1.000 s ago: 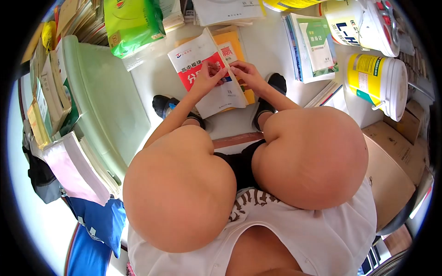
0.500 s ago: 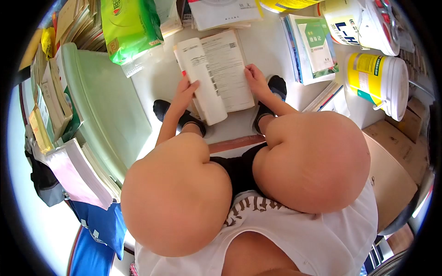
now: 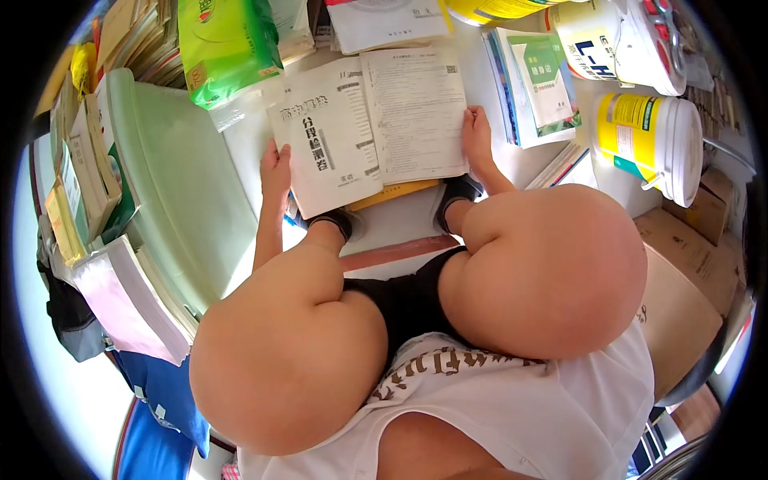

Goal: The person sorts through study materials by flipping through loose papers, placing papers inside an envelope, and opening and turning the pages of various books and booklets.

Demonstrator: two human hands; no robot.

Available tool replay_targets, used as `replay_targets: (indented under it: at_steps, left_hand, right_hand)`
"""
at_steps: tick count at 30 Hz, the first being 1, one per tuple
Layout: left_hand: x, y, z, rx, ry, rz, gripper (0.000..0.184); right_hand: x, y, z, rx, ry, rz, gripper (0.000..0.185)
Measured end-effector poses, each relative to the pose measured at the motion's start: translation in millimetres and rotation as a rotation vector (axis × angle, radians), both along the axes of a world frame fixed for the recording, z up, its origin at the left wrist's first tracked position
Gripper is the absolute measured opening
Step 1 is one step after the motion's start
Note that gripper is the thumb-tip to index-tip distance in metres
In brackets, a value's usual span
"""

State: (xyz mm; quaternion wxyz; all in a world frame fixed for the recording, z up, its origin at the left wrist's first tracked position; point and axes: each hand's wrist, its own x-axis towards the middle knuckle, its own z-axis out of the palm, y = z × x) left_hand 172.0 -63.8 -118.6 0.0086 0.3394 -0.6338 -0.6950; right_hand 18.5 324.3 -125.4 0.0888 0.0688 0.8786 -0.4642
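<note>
An open exam-paper booklet [image 3: 336, 144] lies spread between my two hands, above the floor and my feet. Its left page carries large Chinese print; the right page is dense with small text. My left hand [image 3: 276, 170] grips the left edge, thumb on the page side and the other fingers partly hidden. At the right edge, my right hand [image 3: 478, 138] is closed on the paper, fingertips near the margin. A yellow sheet or cover [image 3: 394, 194] shows beneath the lower edge of the booklet.
A green tissue pack [image 3: 228, 52] and a white book [image 3: 388, 26] lie beyond the booklet. To the right are a book stack [image 3: 534, 84] and white-and-yellow buckets [image 3: 648, 144]. A pale green bin [image 3: 180, 176] and more books [image 3: 132, 300] stand left. Cardboard boxes [image 3: 688, 256] sit at right.
The left page, curled over before, is now laid open and flat. My left hand has moved left to the outer edge, and my right hand slightly right.
</note>
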Motion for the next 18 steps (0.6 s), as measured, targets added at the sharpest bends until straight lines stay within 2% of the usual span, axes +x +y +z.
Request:
replay_targets:
  at_steps: [1, 4, 8, 10, 11, 13, 15, 17, 18]
  left_hand:
    - [1.1, -12.9, -4.5, -0.184, -0.002, -0.076, 0.032]
    - [0.9, -26.2, -4.8, -0.397, -0.02, -0.133, 0.03]
    - [-0.7, -24.6, 3.2, -0.311, 0.02, -0.101, 0.03]
    - [-1.5, -23.1, 4.1, -0.285, 0.012, -0.093, 0.029]
    - [-0.7, -22.5, 4.9, -0.298, 0.017, -0.096, 0.029]
    - [0.8, -19.8, 8.6, -0.31, 0.022, -0.098, 0.029]
    - [0.0, -13.0, 16.8, -0.194, 0.053, -0.058, 0.029]
    - [-4.5, 0.6, 36.1, -0.134, 0.05, -0.049, 0.029]
    - [-6.6, 4.3, 41.4, -0.074, 0.051, -0.041, 0.029]
  right_hand:
    - [-1.2, 0.4, -3.2, 0.053, 0.01, 0.006, 0.023]
    - [-3.3, -1.3, -3.4, 0.127, -0.018, 0.022, 0.023]
    - [-6.0, -0.6, -17.2, 0.219, 0.004, 0.079, 0.024]
    - [-10.1, -5.2, -6.5, 0.256, -0.055, 0.073, 0.035]
    - [-11.1, -9.6, -1.9, 0.256, -0.053, 0.073, 0.035]
    - [-10.5, -28.4, 13.9, 0.485, 0.386, 0.28, 0.051]
    - [-12.1, -56.4, 31.6, 0.287, 0.261, 0.434, 0.068]
    - [-12.6, -84.2, 9.9, 0.269, 0.291, 0.524, 0.093]
    - [-9.0, -101.7, 9.4, 0.269, 0.293, 0.522, 0.093]
